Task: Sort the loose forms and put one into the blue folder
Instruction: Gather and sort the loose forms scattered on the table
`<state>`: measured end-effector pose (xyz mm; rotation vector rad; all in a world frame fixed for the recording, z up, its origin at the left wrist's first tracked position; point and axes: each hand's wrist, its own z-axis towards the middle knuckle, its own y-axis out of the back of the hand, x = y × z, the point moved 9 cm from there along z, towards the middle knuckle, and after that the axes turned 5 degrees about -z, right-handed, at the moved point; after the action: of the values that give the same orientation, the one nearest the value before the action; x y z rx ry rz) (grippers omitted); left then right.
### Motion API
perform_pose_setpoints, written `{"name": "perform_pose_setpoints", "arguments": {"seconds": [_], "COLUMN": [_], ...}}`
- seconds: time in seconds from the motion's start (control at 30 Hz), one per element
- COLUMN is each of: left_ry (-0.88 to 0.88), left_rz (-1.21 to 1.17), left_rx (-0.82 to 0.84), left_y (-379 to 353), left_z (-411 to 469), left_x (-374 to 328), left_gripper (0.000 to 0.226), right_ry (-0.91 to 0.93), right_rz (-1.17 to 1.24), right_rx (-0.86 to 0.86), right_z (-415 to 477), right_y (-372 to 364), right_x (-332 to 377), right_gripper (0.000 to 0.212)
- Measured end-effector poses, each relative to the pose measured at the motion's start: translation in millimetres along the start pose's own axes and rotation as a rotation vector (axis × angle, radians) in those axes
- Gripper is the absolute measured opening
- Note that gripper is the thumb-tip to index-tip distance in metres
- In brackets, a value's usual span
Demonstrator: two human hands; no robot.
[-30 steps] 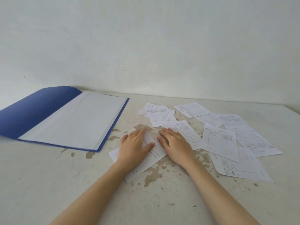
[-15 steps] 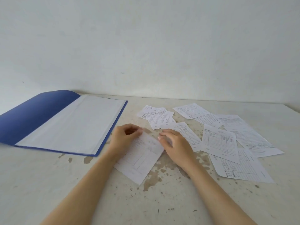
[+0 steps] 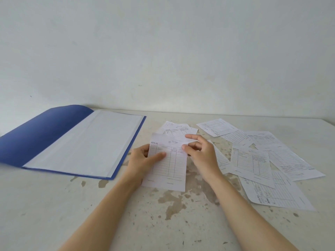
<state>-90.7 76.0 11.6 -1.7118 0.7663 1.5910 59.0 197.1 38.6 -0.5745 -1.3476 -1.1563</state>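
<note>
One form [image 3: 167,163] is held up at centre, printed side facing the camera: the left hand [image 3: 143,160] clamps its 9 o'clock edge, thumb across the front, and the right hand [image 3: 203,154] pinches its 2 o'clock corner. The blue folder [image 3: 54,134] lies open at 9 o'clock. About eight loose forms [image 3: 253,160] overlap from 12 to 4 o'clock on the one stained table [image 3: 163,223].

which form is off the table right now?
The form pinched between the left hand and right hand, beside the blue folder; every other form lies flat on the table.
</note>
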Motion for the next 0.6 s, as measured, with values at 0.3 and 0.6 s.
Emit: {"name": "perform_pose_setpoints", "arguments": {"seconds": [0.3, 0.6], "left_ry": [-0.050, -0.105], "left_rz": [0.063, 0.063], "left_rx": [-0.114, -0.111], "left_y": [-27, -41], "left_z": [49, 72], "left_x": [-3, -2], "left_gripper": [0.017, 0.013], "right_ry": [-0.026, -0.054], "right_rz": [-0.336, -0.733], "right_rx": [-0.118, 0.358], "right_z": [42, 72], "right_y": [74, 50], "right_x": [-20, -36], "right_gripper": [0.020, 0.048]}}
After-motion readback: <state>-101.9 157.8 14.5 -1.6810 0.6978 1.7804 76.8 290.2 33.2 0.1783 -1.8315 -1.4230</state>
